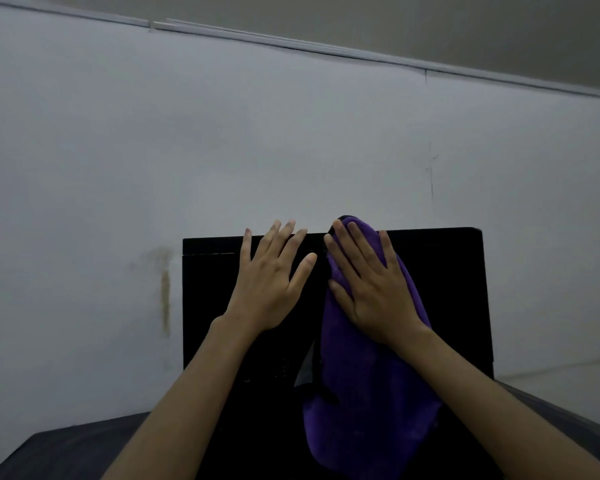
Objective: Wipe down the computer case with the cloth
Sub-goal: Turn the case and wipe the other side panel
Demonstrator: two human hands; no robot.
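A black computer case (454, 292) stands in front of me on a dark table, its broad dark panel facing me. A purple cloth (368, 393) hangs down the panel from the case's top edge to near the bottom of the view. My right hand (371, 289) lies flat on the upper part of the cloth with straight, spread fingers, pressing it against the case. My left hand (274, 278) rests flat on the bare panel just left of the cloth, fingers straight, their tips reaching past the top edge.
A pale grey wall (291, 140) with a brownish stain (165, 292) rises right behind the case. The dark table (66, 452) extends to the lower left and right. A white strip (291, 45) runs along the wall's top.
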